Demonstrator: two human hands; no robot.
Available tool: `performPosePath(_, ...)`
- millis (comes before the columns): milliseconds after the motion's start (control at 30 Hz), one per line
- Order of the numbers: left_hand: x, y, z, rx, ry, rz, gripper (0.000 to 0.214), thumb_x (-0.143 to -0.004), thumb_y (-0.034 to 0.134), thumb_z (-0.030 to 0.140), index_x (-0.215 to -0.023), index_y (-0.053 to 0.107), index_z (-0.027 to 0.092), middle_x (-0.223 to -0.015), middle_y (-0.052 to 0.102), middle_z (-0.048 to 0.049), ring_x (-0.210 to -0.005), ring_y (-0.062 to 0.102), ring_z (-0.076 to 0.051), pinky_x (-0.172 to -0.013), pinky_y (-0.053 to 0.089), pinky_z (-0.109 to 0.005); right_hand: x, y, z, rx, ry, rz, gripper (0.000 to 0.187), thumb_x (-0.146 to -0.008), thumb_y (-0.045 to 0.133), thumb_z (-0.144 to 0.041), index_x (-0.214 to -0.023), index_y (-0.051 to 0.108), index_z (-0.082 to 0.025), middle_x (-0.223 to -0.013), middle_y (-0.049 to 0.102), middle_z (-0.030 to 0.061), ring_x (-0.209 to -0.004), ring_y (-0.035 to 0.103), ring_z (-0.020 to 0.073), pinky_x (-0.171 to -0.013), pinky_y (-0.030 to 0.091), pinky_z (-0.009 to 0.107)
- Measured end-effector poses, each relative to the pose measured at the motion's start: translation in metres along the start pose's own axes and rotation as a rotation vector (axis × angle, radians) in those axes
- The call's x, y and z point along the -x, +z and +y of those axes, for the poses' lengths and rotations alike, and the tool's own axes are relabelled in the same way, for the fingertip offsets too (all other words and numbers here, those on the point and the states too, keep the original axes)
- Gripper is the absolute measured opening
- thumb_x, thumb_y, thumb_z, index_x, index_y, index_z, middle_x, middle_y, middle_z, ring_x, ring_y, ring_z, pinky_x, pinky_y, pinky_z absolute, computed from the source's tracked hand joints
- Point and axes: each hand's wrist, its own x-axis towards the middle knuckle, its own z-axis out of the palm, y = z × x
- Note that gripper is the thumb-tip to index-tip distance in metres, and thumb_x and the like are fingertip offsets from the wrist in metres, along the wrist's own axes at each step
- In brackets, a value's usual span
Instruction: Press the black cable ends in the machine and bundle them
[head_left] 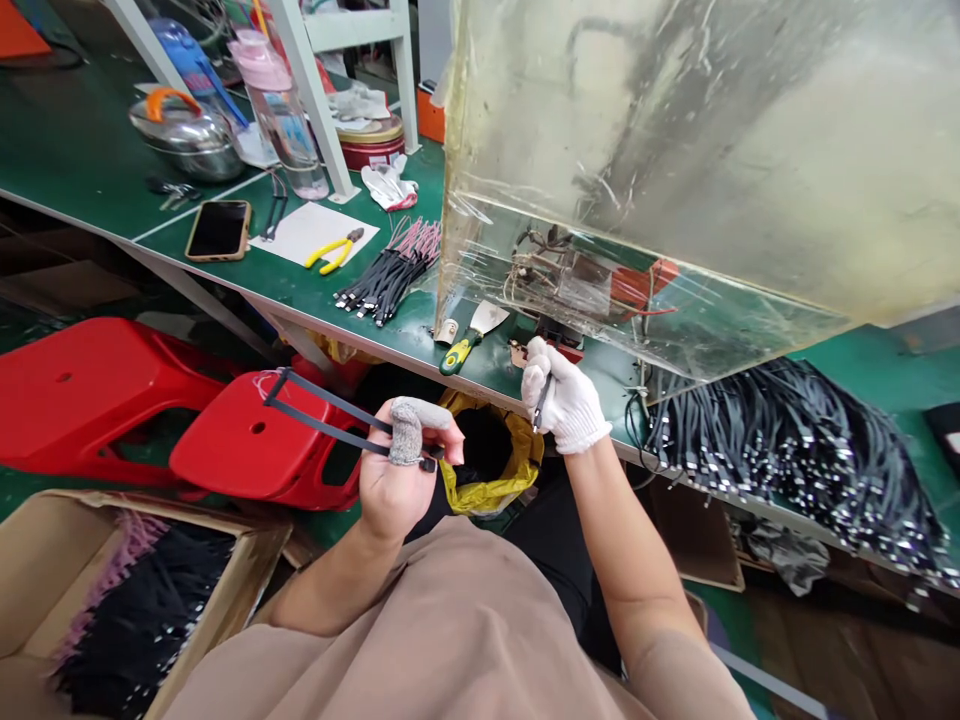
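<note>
My left hand, with grey cloth covers on some fingers, is closed around a flat black cable. The cable's folded loop sticks out to the left, with thin pink wires at its far end, and dark plug ends show below the fingers. In a white glove, my right hand pinches a short black cable end with a metal tip pointing down. It is held just in front of the bench edge, near a small dark device under a clear plastic shield.
Black cables cover the bench at right; a smaller cable bundle lies left. A scraper, yellow-handled cutters and a phone rest on the bench. Below are red stools, a yellow-lined bin and a cable-filled carton.
</note>
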Motion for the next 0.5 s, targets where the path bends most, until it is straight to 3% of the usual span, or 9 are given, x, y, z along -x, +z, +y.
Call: performPosePath(500, 0.0021, 0.0008, 0.0013, 0.009, -0.016, -0.002, 0.037, -0.088, 0.072, 0.050, -0.074, 0.069, 0.015, -0.062, 0.068, -0.0027, -0.046, 0.060, -0.013, -0.043, 0.049, -0.024, -0.0044, 0.0015, 0.0044, -0.116, -0.009, 0.092, 0.013, -0.099, 0.056, -0.023, -0.094, 0.067, -0.019, -0.078, 0.073, -0.0037, -0.063, 0.066, 0.0056, -0.067, 0.061, 0.016)
